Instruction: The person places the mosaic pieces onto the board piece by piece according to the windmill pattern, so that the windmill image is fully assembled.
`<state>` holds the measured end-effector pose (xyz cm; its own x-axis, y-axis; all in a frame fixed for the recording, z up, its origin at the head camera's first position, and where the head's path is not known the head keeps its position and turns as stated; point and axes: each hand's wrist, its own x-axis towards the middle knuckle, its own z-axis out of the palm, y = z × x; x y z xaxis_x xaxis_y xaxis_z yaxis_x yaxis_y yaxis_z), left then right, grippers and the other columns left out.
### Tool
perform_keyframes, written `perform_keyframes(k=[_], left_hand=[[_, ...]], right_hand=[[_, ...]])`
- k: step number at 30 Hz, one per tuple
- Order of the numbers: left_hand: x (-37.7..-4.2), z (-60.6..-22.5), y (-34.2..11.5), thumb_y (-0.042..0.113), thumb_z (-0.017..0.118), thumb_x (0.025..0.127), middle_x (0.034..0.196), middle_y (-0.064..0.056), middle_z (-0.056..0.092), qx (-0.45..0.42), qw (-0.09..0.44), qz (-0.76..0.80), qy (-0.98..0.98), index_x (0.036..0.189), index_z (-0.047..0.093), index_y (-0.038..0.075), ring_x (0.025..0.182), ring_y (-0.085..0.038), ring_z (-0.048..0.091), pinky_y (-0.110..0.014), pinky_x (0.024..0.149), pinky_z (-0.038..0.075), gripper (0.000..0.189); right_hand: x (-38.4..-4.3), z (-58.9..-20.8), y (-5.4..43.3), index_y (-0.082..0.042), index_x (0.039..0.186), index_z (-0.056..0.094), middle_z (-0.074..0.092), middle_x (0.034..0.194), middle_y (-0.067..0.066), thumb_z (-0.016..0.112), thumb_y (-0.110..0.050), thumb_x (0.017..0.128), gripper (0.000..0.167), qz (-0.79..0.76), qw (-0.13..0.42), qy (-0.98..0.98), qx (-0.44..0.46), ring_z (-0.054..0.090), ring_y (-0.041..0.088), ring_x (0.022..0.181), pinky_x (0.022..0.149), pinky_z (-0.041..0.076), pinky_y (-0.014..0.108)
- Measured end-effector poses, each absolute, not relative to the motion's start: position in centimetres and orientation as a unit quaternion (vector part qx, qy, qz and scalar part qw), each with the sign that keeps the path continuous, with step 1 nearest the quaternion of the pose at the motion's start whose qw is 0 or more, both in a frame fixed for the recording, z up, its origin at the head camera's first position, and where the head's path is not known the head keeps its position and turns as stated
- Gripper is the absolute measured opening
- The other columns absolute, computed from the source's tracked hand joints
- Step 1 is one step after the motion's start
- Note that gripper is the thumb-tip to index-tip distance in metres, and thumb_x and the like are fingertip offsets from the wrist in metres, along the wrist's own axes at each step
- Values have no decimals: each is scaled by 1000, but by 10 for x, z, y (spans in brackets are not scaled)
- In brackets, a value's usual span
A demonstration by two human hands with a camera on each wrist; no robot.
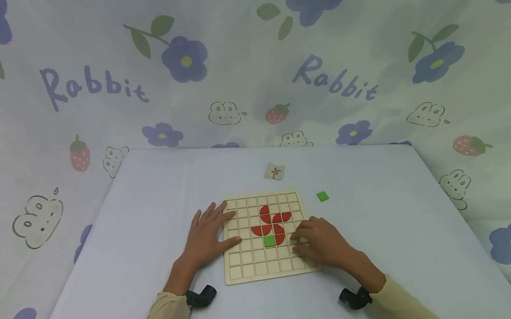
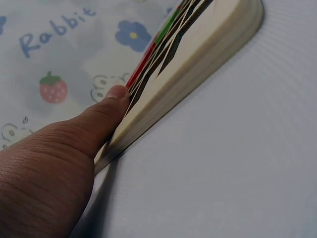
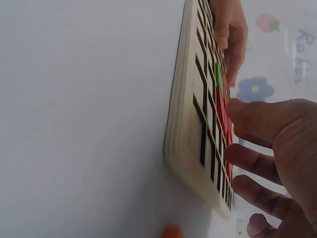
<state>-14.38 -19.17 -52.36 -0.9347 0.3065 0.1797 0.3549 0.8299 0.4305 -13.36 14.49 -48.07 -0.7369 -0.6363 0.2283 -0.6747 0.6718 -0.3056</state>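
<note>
A wooden grid board (image 1: 248, 271) lies on the white table. Several red rounded pieces (image 1: 261, 230) form a pinwheel in its cells, and a green square tile (image 1: 269, 241) sits in the cell just below the pinwheel. My left hand (image 1: 204, 240) rests on the board's left edge with fingers spread; its thumb (image 2: 111, 106) touches the rim in the left wrist view. Over the board's right side is my right hand (image 1: 325, 242), its fingers loosely bent beside the lower red piece. No piece shows between the right fingers (image 3: 255, 163) in the right wrist view.
A second green square tile (image 1: 323, 196) lies on the table right of the board. Behind the board is a small pattern card (image 1: 274, 171) with a red pinwheel printed on it. Printed fabric (image 1: 235, 67) hangs behind the table. Each wrist wears a black device (image 1: 356, 298).
</note>
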Motion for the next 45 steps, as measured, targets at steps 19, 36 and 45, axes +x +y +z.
perform_keyframes(k=[19, 36, 45], left_hand=[[-141, -525, -197, 66, 64, 84, 159, -4, 30, -172, 65, -236, -954, 144, 51, 22, 146, -31, 20, -57, 115, 7, 76], [-139, -522, -192, 62, 66, 85, 159, -5, 29, -176, 52, -240, -953, 145, 51, 21, 147, -31, 18, -58, 115, 6, 74], [-143, -522, -192, 63, 65, 85, 159, -5, 30, -180, 57, -236, -953, 145, 51, 21, 147, -31, 19, -58, 115, 6, 75]], right_hand=[[-111, -475, 212, -20, 89, 74, 60, 85, -20, 86, -12, 74, 21, 235, -112, -932, 252, 53, 0, 75, 68, 51, 24], [-117, -469, 179, -25, 80, 70, 62, 81, -19, 85, -17, 66, 22, 218, 61, -897, 379, 55, 5, 77, 66, 50, 22], [-127, -462, 120, -23, 79, 72, 65, 80, -16, 83, -20, 71, 14, 238, 69, -856, 453, 53, 3, 75, 65, 47, 18]])
